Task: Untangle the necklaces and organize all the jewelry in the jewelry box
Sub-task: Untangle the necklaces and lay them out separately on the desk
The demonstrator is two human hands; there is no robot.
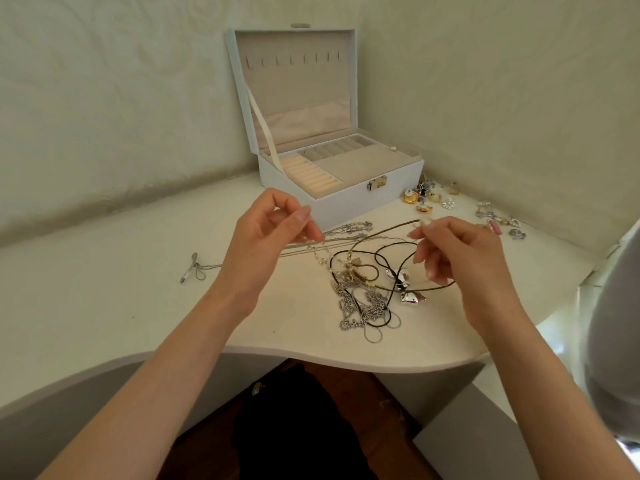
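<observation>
Far left on the tabletop (104, 289), one thin silver chain (199, 270) lies apart from the rest.

The left grip (273, 230) has its fingers curled, with thumb and forefinger pinched on the olive cord (381, 231) (a fine silver strand may be caught in the same pinch; too small to tell).

The jewelry box (346, 199) stands open just behind the hands, and no jewelry is visible in its tray.

The tangle of necklaces (367, 282) lies between the hands, with black cord, silver chain and pearl strand all interlaced.

The right grip (457, 254) pinches the cord's other end at its fingertips, the remaining fingers loosely bent.

Assessment: untangling is at an early stage. Recommend keeping the cord slack, since tension would tighten the knots. Lift it and feed the free end back through each loop, then hang it on a lid hook.

Loose small pieces (433, 199) wait at the right.
</observation>
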